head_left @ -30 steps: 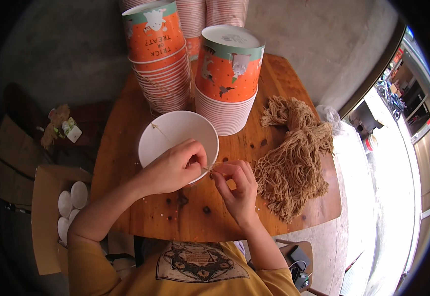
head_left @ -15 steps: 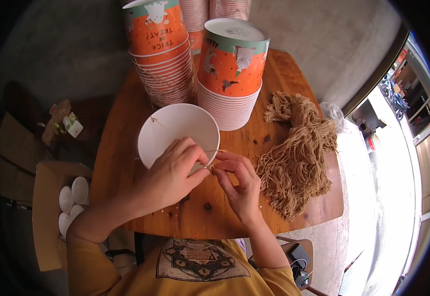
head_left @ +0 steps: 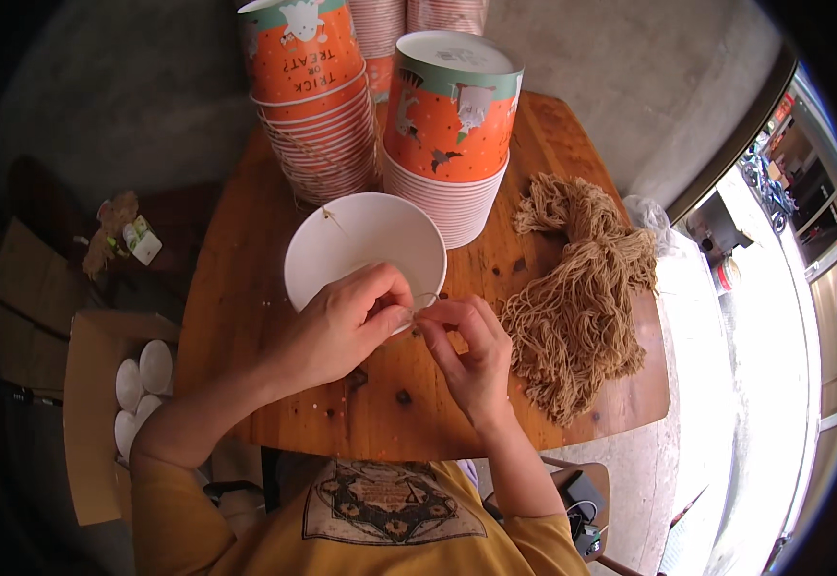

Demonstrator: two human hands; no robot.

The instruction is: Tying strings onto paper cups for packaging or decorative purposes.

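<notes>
Right hand [head_left: 471, 357]: thumb and forefinger pinch a thin cord [head_left: 427, 296], which bows up in a small loop between the hands. Left hand [head_left: 346, 319]: thumb and forefinger bent together at the near right rim of the white bucket [head_left: 337, 257]; cannot tell whether they grip cord, rim or both. Fingertips of the two hands nearly meet. Bucket stands mouth up on the wooden table [head_left: 404, 422], left of centre; a second bit of cord sits at its far rim and hangs inside. Twine bundle [head_left: 577, 317] lies just beside the right hand, so leeway on that side is narrow; toward the wearer, a broad band of wood runs to the curved near edge. Far side is tight: right bucket stack [head_left: 452, 125] and left bucket stack [head_left: 308, 115] rise close behind the bucket; contact cannot be judged. Bundle lies near the table's right edge. Writing: large dark lettering on the left stack's top bucket, legible but upside down; small print on the right stack's upturned base, too fine to read. Patterned shirt panel [head_left: 390, 504] bears small lettering, unreadable. Below left, an open carton [head_left: 87, 413] holds white cups [head_left: 156, 368].
</notes>
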